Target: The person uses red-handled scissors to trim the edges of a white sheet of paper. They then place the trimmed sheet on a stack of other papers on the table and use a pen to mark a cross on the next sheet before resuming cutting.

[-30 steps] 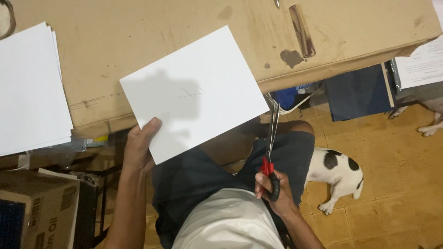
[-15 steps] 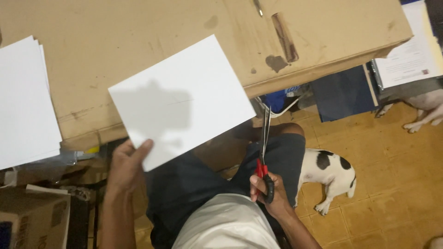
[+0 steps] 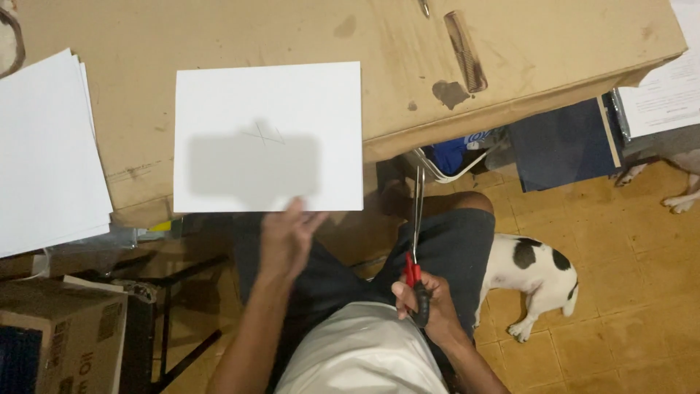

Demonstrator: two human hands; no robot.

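A single white sheet of paper [image 3: 268, 136] is held out over the near edge of a brown cardboard-covered table [image 3: 219, 36], with faint pencil strokes visible near its middle. The left hand [image 3: 286, 241] is at the sheet's lower edge; its fingers appear loosely spread and blurred, so whether the edge is pinched or merely touched cannot be told. The right hand [image 3: 425, 306] is closed around the dark and red handles of a pair of scissors [image 3: 416, 244], whose blades point up toward the table and appear closed; they stand apart from the sheet, just to its right. The two hands are apart. For a clean cut, it is judged that the sheet should be gripped firmly near the edge, kept taut and level, and the blades opened fully before the paper is entered at the marked line, with fingers kept clear of the cutting path. A stack of white sheets [image 3: 44, 146] lies at the left, a brown comb [image 3: 465, 51] on the table, and a black-and-white dog [image 3: 529, 273] on the tiled floor beside the right leg; sudden movement there should be watched.
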